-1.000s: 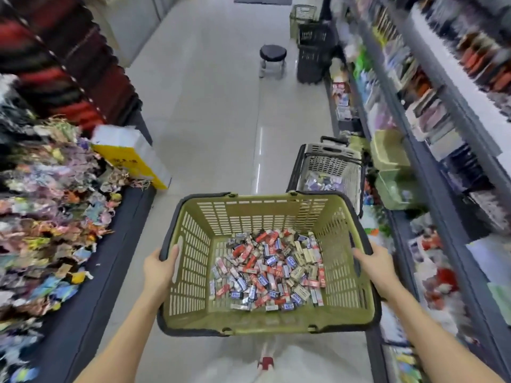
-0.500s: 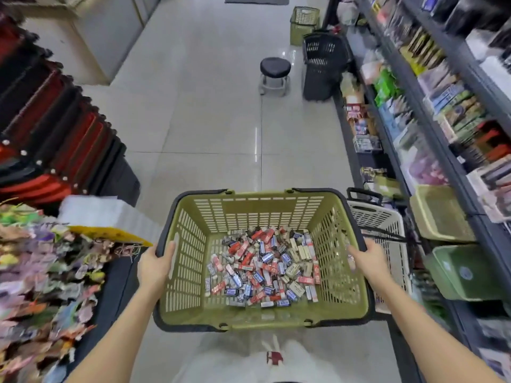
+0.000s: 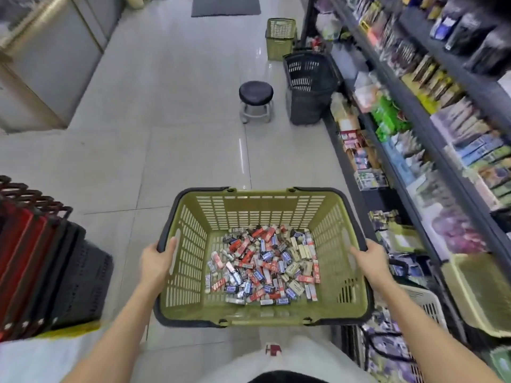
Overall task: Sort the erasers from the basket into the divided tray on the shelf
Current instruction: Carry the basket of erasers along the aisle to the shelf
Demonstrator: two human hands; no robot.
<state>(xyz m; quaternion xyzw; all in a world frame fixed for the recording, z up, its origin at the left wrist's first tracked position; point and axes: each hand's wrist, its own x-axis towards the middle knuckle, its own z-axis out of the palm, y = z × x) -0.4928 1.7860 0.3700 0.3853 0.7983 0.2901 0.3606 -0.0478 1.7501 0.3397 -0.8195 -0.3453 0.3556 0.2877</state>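
Sorting does not look begun: the erasers (image 3: pixel 265 266) lie in a full, mixed heap (red, blue and cream wrappers) on the floor of the basket (image 3: pixel 260 214), and no divided tray can be picked out on the shelf (image 3: pixel 431 139) to the right. All of the sorting is left. The basket is carried in the aisle between the two hands, in front of the person. The left hand (image 3: pixel 156 262) grips its left rim and the right hand (image 3: pixel 369 258) grips its right rim, fingers curled over the edge, with the heap between them, touching neither.
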